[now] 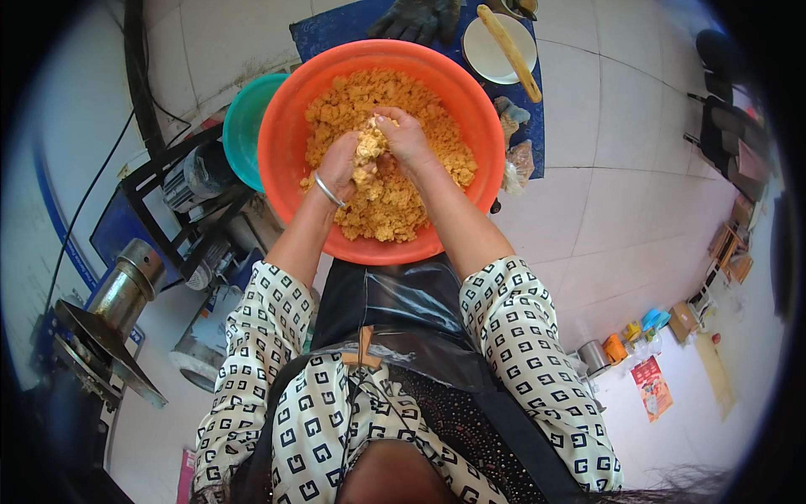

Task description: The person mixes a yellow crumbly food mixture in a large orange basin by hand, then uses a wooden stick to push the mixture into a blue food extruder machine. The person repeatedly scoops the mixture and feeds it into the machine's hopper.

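A wide orange plastic basin (283,189) stands before me, with a crumbly yellow mash (390,214) spread across its inside. Over the middle of it, my left hand (340,165), with a silver bangle at the wrist, grips a paler clump of the mash (371,148) from one side. My right hand (408,140) pinches the same clump from the other side, thumb and fingers on its upper part. Parts of the fingers of both hands are hidden behind the clump and the crumbs.
A teal basin (242,135) sits left of the orange one. On the blue-covered table (535,138) lie a dark rubber glove (419,22), a white bowl (491,57) with a wooden stick (510,53) across it, and crumpled plastic bags (519,164). Machinery with an electric motor (198,176) and metal funnel (110,343) stands left.
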